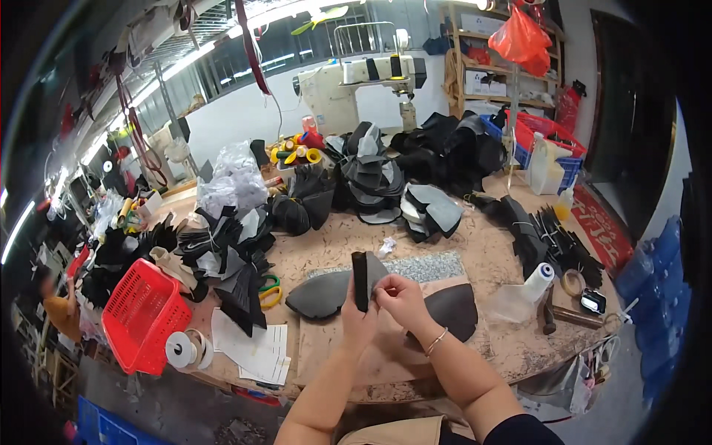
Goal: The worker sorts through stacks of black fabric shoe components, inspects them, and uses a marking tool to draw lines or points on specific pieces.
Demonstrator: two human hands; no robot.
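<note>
A folded shoe-upper piece point(377, 271), black on one side and grey on the other, stands upright between my hands over the table's near middle. My left hand point(358, 320) is closed round its lower left part. With thumb and fingers pinched together, my right hand point(401, 298) grips its right edge. A flat grey piece point(320, 298) lies just left of my hands. Another dark cut piece point(454, 310) lies to the right, partly hidden by my right forearm. Behind the held piece is a speckled stone slab point(437, 267).
Stacks of black and grey pieces point(367, 178) line the table's back, before a sewing machine point(348, 78). Scissors point(271, 295), paper patterns point(256, 348) and a red basket point(144, 315) are left. A thread cone point(540, 278), hammer point(549, 315) and tape roll point(572, 281) sit right.
</note>
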